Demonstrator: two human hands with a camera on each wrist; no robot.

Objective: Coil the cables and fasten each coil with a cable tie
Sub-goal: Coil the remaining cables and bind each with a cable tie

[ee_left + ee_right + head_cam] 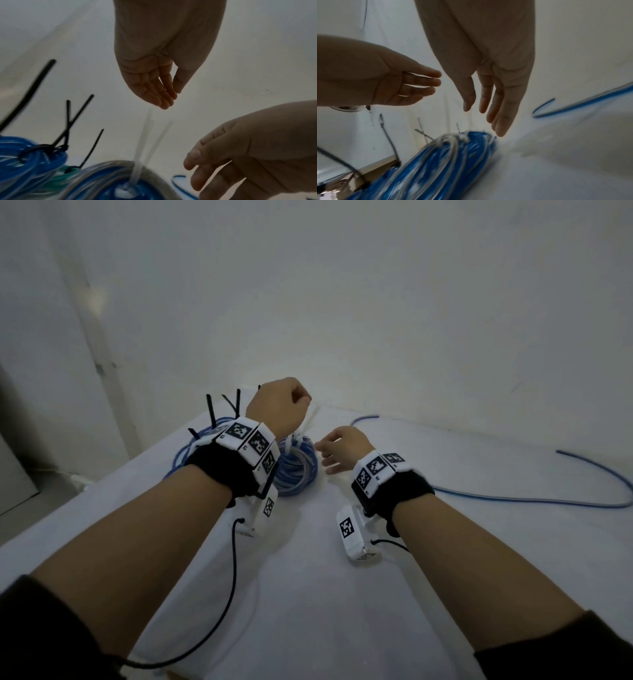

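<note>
counter (308,594): white covered surface carrying everything.
loose cable (513,498): blue, uncoiled, snaking across the counter's right side, well apart from the coils.
coils (296,474): blue cable bundles at the far left of the counter, lying beside each other (some strands look clear or green).
left hand (277,405): raised above the coils, fingers relaxed and straight, holding nothing.
right hand (342,446): just right of the coils, fingers spread loose, holding nothing.
black ties (68,129): around the left coil, tails sticking up.
white ties (142,142): around the near coil, tails upright below the left fingers (159,94).
</note>
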